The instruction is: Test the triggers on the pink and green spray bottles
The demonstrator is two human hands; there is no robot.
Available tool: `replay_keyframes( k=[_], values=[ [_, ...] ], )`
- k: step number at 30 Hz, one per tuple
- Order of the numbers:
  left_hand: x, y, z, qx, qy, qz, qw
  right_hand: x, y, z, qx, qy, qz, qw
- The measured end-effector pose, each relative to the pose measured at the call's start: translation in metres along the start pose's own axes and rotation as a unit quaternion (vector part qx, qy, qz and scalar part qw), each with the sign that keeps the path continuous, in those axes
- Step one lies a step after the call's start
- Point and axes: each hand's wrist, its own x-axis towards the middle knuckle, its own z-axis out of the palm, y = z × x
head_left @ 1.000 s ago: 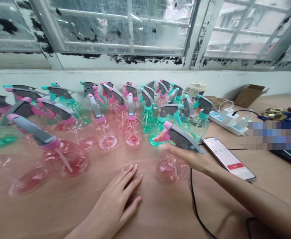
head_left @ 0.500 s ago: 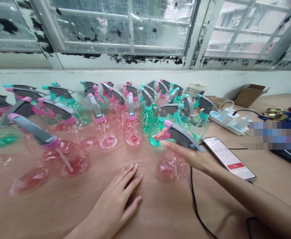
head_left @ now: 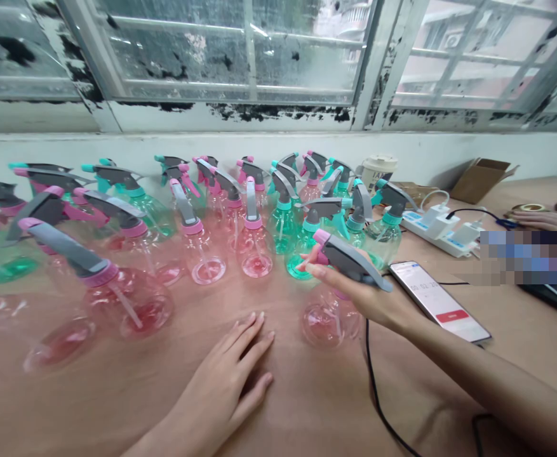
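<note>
My right hand point(head_left: 354, 292) is wrapped round the grey and pink spray head point(head_left: 349, 260) of a clear pink spray bottle point(head_left: 329, 320) that stands on the wooden table point(head_left: 307, 406). My left hand point(head_left: 223, 387) lies flat on the table with its fingers stretched out, holding nothing, a short way left of that bottle. Behind both hands stand several pink spray bottles point(head_left: 256, 244) and green spray bottles point(head_left: 282, 219) in a crowd.
A phone point(head_left: 437, 308) with a lit screen lies right of my right hand, a black cable point(head_left: 373, 393) running beside it. A white power strip point(head_left: 442, 231), a paper cup point(head_left: 377, 170) and a cardboard box point(head_left: 483, 178) sit farther back. Another person's hand point(head_left: 547, 219) rests at the far right.
My right hand has shifted slightly on the spray head. Another person's hand has come into view at the far right. My left hand has not moved.
</note>
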Motion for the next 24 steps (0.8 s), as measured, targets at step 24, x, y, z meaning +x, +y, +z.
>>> replay_keyframes(
  k=[24],
  values=[
    [0.003, 0.005, -0.007, -0.04, -0.05, -0.031, 0.997, -0.013, -0.005, 0.007, -0.101, 0.092, 0.009, 0.991]
  ],
)
